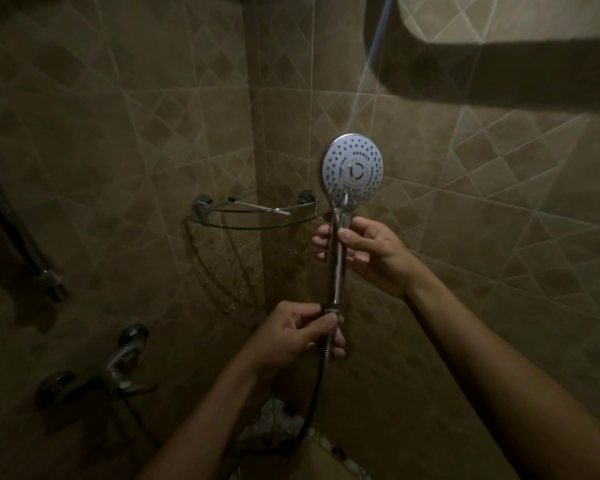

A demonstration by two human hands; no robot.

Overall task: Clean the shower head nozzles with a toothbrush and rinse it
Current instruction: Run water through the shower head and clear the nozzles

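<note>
Brown diagonal-patterned tiled walls [118, 109] meet in a corner. Curved clear glass corner shelf [253, 221] with chrome brackets mounted there; thin pale stick-like item [257, 206] lies on it, identity unclear. Chrome wall-mounted mixer tap [116, 365] at near left. Dark vertical bar [11, 233] at far left edge, dimly lit.

Your single head camera is looking forward and slightly down into the tiled wall corner [253, 98], sitting close enough that your forearms are filling the lower frame; the light is dim.
</note>
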